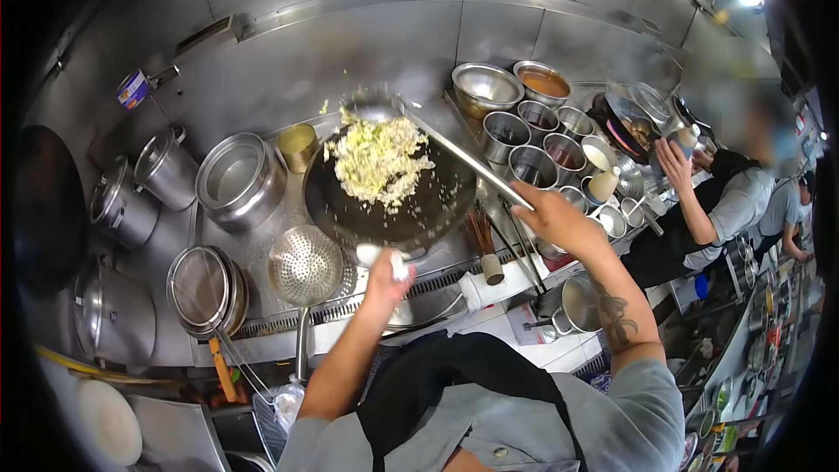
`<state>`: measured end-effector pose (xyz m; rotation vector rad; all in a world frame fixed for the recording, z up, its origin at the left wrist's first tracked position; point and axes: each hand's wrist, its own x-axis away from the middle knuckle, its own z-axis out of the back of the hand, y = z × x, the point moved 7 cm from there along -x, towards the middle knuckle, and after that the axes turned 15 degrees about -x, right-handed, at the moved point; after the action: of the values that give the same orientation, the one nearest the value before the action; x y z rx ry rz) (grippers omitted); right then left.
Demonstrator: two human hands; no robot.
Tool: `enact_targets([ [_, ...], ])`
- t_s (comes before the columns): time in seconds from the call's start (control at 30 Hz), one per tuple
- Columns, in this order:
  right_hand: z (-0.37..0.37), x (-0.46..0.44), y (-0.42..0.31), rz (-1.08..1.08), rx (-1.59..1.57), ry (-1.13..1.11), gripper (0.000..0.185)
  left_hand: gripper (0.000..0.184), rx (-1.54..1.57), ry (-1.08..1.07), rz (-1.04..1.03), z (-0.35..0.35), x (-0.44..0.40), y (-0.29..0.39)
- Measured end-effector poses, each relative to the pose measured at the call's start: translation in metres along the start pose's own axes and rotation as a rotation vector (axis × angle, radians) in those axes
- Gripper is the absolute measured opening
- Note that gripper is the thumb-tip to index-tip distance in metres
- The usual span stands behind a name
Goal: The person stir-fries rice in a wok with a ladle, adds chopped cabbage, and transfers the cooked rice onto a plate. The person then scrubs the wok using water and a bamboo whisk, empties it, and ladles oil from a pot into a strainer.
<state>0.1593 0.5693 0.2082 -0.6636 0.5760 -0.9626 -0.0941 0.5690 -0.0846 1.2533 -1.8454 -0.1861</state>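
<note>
My left hand is closed on a white cloth at the near edge of a large dark wok. Pale yellow-green and whitish chopped food is in the air above the wok, with loose bits scattered around it. My right hand grips the handle of a long metal ladle, whose bowl is at the wok's far side, partly behind the food.
Left of the wok are a lidless metal pot, a perforated skimmer and mesh strainers. Metal containers and a bowl of orange liquid stand to the right. Beyond them, a co-worker works at another wok.
</note>
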Motion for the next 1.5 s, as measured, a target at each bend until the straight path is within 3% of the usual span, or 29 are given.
enact_targets([
  [0.03,0.006,0.0,-0.009,-0.023,-0.127,0.03,0.042,0.01,-0.01,-0.033,-0.051,0.0,-0.019,0.016],
  [0.2,-0.05,-0.018,0.019,-0.361,-1.351,-0.125,0.037,0.013,-0.093,0.038,-0.002,0.023,-0.089,0.03],
  [0.27,-0.098,-0.027,0.054,-0.541,-1.584,-0.265,0.036,0.015,-0.101,0.077,0.017,0.018,-0.09,0.027],
  [0.33,-0.158,-0.042,0.124,-0.745,-1.562,-0.324,0.028,0.016,-0.085,0.093,0.014,0.012,-0.08,0.024],
  [0.43,-0.187,-0.062,0.176,-0.924,-1.182,-0.249,0.026,0.012,-0.076,0.052,0.052,0.01,-0.086,0.022],
  [0.53,-0.147,-0.082,0.143,-0.306,-0.068,-0.16,0.025,0.004,-0.062,0.025,0.059,0.017,-0.099,0.021],
  [0.57,-0.135,-0.077,0.123,-0.011,0.225,-0.127,0.028,0.004,-0.009,0.064,0.006,0.011,-0.082,0.018],
  [0.6,-0.12,-0.062,0.105,-0.023,0.229,-0.241,0.032,0.004,0.041,0.097,-0.053,-0.006,-0.049,0.023],
  [0.7,-0.055,-0.025,0.083,0.03,0.19,-0.467,0.045,0.008,0.058,0.036,0.047,-0.048,0.045,0.027],
  [0.8,-0.024,-0.032,0.078,-0.232,0.264,-0.607,0.044,0.008,0.147,0.147,0.054,-0.054,0.05,0.032],
  [0.87,-0.036,-0.047,0.09,-0.009,0.441,-0.431,0.038,0.009,0.097,-0.077,-0.021,-0.025,-0.016,0.022],
  [0.9,-0.045,-0.045,0.087,-0.005,0.466,-0.294,0.034,0.007,0.113,-0.041,-0.046,-0.011,-0.011,-0.001],
  [0.93,-0.051,-0.04,0.08,-0.04,0.489,-0.31,0.035,0.006,0.125,-0.02,-0.093,0.001,-0.003,-0.017],
  [1.0,-0.055,-0.023,0.055,-0.103,0.519,-0.345,0.037,0.007,-0.019,0.02,0.083,0.019,0.042,-0.059],
  [1.1,-0.035,-0.013,0.061,-0.025,0.357,-0.483,0.046,0.007,0.054,0.078,0.027,-0.02,0.085,-0.03],
  [1.17,-0.036,-0.023,0.1,0.106,0.217,-0.539,0.053,0.009,0.182,-0.032,0.071,-0.019,0.03,0.012],
  [1.2,-0.034,-0.029,0.087,-0.076,0.3,-0.567,0.05,0.009,0.084,-0.037,0.036,-0.042,0.035,0.035],
  [1.27,-0.053,-0.036,0.089,-0.075,0.425,-0.394,0.046,0.012,0.091,-0.063,-0.125,-0.009,-0.009,-0.003],
  [1.37,-0.063,-0.013,0.07,-0.11,0.413,-0.334,0.041,0.014,-0.003,0.025,0.07,0.029,0.03,-0.079],
  [1.4,-0.051,-0.012,0.06,-0.068,0.365,-0.353,0.039,0.014,-0.102,0.019,0.076,-0.007,0.076,-0.066],
  [1.47,-0.038,0.006,0.064,-0.002,0.258,-0.445,0.034,0.014,-0.006,0.021,0.004,-0.013,0.076,-0.04],
  [1.5,-0.036,0.003,0.069,0.067,0.215,-0.473,0.032,0.014,0.12,0.049,0.105,-0.007,0.045,-0.025],
])
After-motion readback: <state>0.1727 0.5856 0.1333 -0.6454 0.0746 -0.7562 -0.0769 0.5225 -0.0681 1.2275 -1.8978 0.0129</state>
